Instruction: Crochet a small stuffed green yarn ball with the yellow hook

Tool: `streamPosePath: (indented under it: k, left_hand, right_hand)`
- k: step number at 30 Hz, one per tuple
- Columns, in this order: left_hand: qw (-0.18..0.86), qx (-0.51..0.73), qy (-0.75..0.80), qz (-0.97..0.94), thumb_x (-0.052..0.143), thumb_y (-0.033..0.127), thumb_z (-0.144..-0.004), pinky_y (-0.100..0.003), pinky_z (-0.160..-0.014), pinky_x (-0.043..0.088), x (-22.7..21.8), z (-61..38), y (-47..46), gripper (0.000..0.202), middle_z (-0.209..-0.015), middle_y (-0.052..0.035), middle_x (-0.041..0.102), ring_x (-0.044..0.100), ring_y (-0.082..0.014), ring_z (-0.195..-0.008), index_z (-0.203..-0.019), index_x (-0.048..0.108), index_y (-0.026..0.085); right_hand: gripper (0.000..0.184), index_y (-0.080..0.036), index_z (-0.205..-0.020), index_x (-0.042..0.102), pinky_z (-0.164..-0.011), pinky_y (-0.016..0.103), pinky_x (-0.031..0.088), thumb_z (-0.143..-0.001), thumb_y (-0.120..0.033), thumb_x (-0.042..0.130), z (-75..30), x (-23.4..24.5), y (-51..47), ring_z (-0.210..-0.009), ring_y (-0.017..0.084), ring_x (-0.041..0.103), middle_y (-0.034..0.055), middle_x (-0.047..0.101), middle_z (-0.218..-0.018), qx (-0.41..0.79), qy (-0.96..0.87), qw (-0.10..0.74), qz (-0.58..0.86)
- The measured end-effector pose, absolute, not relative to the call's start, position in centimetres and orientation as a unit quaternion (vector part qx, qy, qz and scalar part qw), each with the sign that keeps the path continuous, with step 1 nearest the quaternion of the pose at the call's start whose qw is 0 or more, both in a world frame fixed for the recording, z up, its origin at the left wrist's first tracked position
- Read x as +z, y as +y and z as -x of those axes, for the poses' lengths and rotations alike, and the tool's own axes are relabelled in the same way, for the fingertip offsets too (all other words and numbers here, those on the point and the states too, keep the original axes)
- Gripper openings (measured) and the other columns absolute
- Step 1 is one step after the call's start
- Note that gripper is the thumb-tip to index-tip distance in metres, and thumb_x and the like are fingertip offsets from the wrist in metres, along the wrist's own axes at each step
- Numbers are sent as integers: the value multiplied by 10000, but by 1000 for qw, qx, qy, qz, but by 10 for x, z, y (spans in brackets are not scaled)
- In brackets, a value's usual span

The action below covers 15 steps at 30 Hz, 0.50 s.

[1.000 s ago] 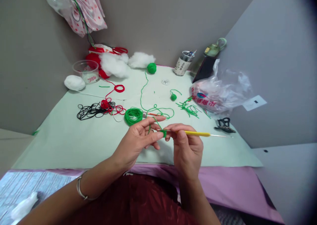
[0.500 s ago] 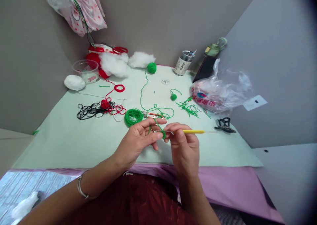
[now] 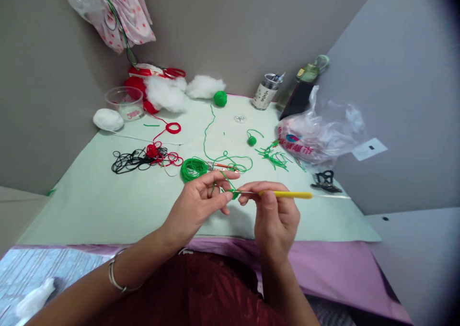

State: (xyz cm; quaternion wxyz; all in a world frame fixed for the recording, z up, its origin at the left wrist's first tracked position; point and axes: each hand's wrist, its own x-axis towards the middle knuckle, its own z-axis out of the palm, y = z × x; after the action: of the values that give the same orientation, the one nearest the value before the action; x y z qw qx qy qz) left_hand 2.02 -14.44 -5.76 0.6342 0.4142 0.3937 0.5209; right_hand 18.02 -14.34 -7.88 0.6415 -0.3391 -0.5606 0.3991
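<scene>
Between the thumb and fingers of my left hand (image 3: 197, 204) a small green crochet piece (image 3: 235, 194) is pinched, and green yarn runs up over my raised index finger. My right hand (image 3: 276, 216) grips a crochet hook (image 3: 287, 194) by its yellow handle, holding it nearly level. The hook's metal shaft points left, and its tip meets the green piece. Just beyond my left hand lies a loose coil of green yarn (image 3: 193, 169). From there a strand winds back to a green yarn ball (image 3: 220, 98).
Orange-handled snips (image 3: 224, 166) lie behind my hands. Black yarn (image 3: 131, 161) and red yarn (image 3: 154, 151) tangle at left, near white stuffing (image 3: 165, 94) and a clear tub (image 3: 125, 103). To the right are green scraps (image 3: 275, 156), a plastic bag (image 3: 316, 132) and a black clip (image 3: 326, 181).
My right hand has shifted right and the hook with it, so more of its shaft shows. My left hand has moved slightly left, still pinching the green piece.
</scene>
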Motion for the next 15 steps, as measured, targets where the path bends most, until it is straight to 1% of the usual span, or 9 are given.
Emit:
streamPosePath:
  k: [4, 7, 9, 11, 13, 15]
  left_hand:
    - [599, 530, 422, -426, 768, 213, -848, -234, -676, 571, -59, -21, -146, 311, -845, 27, 576, 545, -76, -624, -1156, 797, 241]
    - [591, 539, 433, -416, 780, 204, -841, -215, -674, 561, -59, -26, -148, 321, -838, 32, 573, 519, -69, -622, -1159, 797, 249]
    - [609, 551, 416, -389, 813, 209, -816, -197, -660, 551, -59, -29, -149, 363, -837, 32, 579, 503, -67, -631, -1176, 791, 249]
    - [664, 546, 383, -338, 847, 229, -791, -180, -628, 531, -59, -30, -148, 422, -795, 37, 575, 469, -58, -604, -1207, 778, 236]
    - [731, 517, 348, -277, 855, 246, -791, -164, -576, 499, -58, -28, -147, 432, -671, 67, 498, 355, -37, -522, -1213, 775, 203]
    - [771, 492, 327, -239, 834, 241, -816, -149, -544, 474, -58, -24, -145, 379, -586, 106, 373, 217, -23, -479, -1186, 787, 170]
  right_hand:
    - [245, -264, -1132, 705, -744, 353, 591, -1049, -154, 502, -182, -81, -149, -849, 187, 729, 48, 769, -999, 229, -681, 603, 347]
    - [293, -275, -1252, 664, -760, 368, 614, -1031, -147, 521, -182, -88, -149, -939, 218, 748, 72, 778, -1040, 117, -749, 564, 326]
    - [354, -292, -1319, 654, -774, 373, 623, -1008, -143, 573, -181, -95, -149, -968, 229, 750, 83, 777, -1081, 44, -768, 542, 337]
    - [408, -329, -1330, 677, -793, 385, 625, -973, -135, 638, -180, -99, -149, -1001, 242, 743, 84, 765, -1126, -10, -770, 532, 353]
    - [384, -350, -1277, 717, -789, 398, 619, -962, -138, 656, -178, -98, -149, -993, 247, 734, 77, 754, -1117, 5, -753, 547, 366]
    - [296, -324, -1185, 750, -744, 389, 599, -992, -152, 607, -176, -93, -148, -903, 228, 719, 61, 747, -999, 93, -703, 599, 372]
